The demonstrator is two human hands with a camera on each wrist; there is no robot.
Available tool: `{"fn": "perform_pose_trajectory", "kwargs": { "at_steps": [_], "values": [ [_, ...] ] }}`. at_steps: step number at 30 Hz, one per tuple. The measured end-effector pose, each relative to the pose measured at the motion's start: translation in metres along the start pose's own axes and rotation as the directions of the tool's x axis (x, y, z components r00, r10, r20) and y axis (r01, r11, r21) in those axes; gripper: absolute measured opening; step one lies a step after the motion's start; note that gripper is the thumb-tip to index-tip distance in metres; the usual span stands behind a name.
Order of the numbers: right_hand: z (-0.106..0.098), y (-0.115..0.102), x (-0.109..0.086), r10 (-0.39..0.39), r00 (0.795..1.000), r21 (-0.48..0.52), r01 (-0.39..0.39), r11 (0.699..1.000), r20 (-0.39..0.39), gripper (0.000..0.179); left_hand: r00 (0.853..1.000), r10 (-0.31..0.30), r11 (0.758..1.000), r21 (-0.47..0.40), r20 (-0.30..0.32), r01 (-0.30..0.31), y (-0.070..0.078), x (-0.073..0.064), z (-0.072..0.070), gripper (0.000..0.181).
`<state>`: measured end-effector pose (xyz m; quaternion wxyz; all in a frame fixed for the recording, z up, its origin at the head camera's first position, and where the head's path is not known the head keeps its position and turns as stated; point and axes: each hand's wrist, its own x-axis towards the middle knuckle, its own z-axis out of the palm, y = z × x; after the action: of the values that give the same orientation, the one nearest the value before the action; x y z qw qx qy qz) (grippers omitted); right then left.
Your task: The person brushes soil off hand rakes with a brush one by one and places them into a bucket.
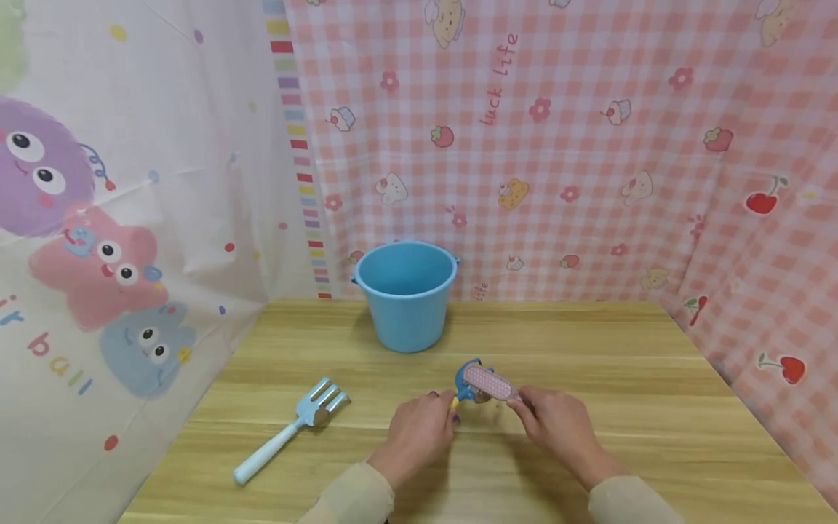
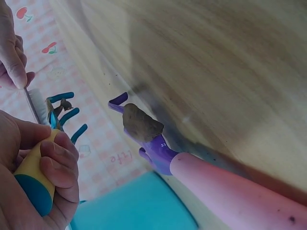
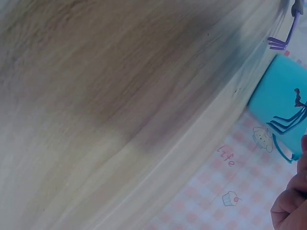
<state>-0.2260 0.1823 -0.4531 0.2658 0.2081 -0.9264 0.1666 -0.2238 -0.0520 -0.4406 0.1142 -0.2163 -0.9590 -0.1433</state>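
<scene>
My left hand (image 1: 422, 429) grips the yellow handle (image 2: 36, 165) of a small hand rake with blue bent tines (image 2: 72, 114). Brown dirt clings among those tines. Between thumb and fingers, my right hand (image 1: 563, 426) pinches the handle of a brush (image 1: 489, 383) with a pinkish textured back. Its white bristles (image 2: 39, 103) face the rake head and lie against it in the left wrist view. A hand fork (image 1: 288, 429), pale blue in the head view and purple-pink in the left wrist view, lies left of my hands with a brown clump (image 2: 140, 122) on its head.
A blue bucket (image 1: 406, 320) stands upright beyond my hands, near the back edge of the wood-grain table (image 1: 589, 335). A pink checked cloth (image 1: 556, 153) hangs behind and to the right, a white cartoon-print cloth (image 1: 196, 218) at the left.
</scene>
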Motion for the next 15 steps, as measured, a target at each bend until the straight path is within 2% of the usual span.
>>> {"fn": "perform_pose_trajectory", "kwargs": {
  "at_steps": [15],
  "values": [
    [0.0057,0.0006,0.0032,0.047,0.999,0.005,-0.047,0.999,0.004,0.033,1.000,0.003,1.000,-0.015,0.009,-0.003,-0.0020,-0.0017,-0.0006,0.007]
  ]
}}
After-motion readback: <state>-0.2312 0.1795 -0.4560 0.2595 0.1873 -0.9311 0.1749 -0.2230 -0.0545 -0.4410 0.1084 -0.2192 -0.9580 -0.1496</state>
